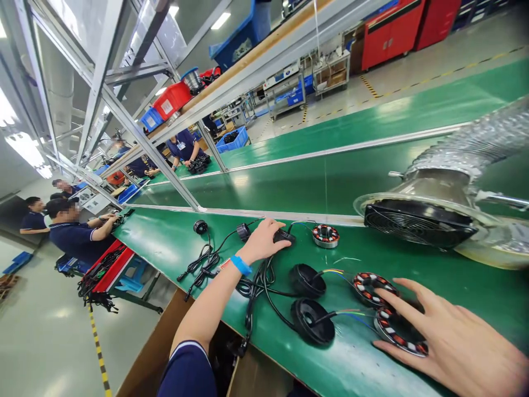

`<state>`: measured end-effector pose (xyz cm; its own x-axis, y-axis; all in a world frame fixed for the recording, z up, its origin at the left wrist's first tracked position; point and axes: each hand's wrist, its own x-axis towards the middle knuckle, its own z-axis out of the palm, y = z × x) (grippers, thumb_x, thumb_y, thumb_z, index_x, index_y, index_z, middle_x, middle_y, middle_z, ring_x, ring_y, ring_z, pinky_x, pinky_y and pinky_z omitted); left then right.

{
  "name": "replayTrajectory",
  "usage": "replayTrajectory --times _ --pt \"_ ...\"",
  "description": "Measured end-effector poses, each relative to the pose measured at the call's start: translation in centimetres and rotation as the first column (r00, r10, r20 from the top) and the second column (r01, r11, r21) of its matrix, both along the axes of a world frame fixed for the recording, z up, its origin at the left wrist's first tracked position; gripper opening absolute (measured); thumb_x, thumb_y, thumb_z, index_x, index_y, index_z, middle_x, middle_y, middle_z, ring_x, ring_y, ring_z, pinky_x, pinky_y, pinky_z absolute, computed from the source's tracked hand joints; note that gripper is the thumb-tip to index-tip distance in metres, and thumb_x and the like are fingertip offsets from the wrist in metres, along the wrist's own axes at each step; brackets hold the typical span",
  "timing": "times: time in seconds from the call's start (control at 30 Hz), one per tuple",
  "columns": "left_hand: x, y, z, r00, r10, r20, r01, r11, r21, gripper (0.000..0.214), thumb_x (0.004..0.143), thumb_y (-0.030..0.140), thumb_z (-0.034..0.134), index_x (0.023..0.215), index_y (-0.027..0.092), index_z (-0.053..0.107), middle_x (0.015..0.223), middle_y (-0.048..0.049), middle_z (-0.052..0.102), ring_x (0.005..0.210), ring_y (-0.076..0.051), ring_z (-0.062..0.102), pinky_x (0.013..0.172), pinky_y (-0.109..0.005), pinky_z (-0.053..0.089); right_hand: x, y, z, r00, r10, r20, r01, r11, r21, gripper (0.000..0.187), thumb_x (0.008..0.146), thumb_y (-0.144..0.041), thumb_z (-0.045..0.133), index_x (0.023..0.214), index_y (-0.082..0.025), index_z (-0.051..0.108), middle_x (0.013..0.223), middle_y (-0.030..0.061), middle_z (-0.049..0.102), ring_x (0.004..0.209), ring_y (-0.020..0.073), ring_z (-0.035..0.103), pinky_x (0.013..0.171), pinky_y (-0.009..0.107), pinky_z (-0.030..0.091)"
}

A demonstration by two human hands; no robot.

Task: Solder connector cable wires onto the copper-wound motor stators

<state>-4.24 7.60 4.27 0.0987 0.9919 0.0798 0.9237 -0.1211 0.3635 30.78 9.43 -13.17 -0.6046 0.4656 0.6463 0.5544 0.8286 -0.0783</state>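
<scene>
My left hand (263, 241) reaches across the green bench and rests on a small black part (284, 237) at the end of a black cable (256, 286); its fingers curl around it. My right hand (450, 336) lies spread, fingers apart, over two ring-shaped stators (399, 331) with red and white coils at the near edge. Two black round housings (313, 321) with coloured wires sit between my hands. A third stator (325, 235) lies just beyond my left hand.
A black fan with a foil duct (417, 220) stands at the right. More black cables (198, 264) lie at the left. An open cardboard box (231, 364) sits below the bench edge. Other people work further down the line (74, 231).
</scene>
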Motion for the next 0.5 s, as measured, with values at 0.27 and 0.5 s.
replayTrajectory --times 0.27,0.5 --pt "9.1 9.3 0.9 0.978 0.141 0.151 -0.109 0.973 -0.204 0.031 0.101 0.038 0.065 0.115 0.015 0.081 0.125 -0.0181 0.077 0.121 -0.034 0.070 0.109 -0.045 0.057 -2.8 4.0 -2.1 0.996 0.093 -0.016 -0.094 0.992 -0.079 0.065 0.086 -0.078 0.063 0.120 -0.024 0.077 0.151 0.0183 0.062 0.078 0.0265 0.074 0.072 0.049 0.064" --pt "2.7 14.2 8.3 0.872 0.195 0.449 -0.196 0.980 -0.043 0.042 0.114 0.023 0.026 0.135 0.008 0.059 0.120 -0.0174 0.074 0.090 -0.013 0.068 0.090 -0.033 0.061 -3.9 5.4 1.1 0.974 0.216 0.066 -0.213 0.975 -0.056 0.060 0.081 -0.070 0.072 0.119 -0.024 0.078 0.177 0.0157 0.036 0.119 0.0383 0.070 0.099 0.057 0.060"
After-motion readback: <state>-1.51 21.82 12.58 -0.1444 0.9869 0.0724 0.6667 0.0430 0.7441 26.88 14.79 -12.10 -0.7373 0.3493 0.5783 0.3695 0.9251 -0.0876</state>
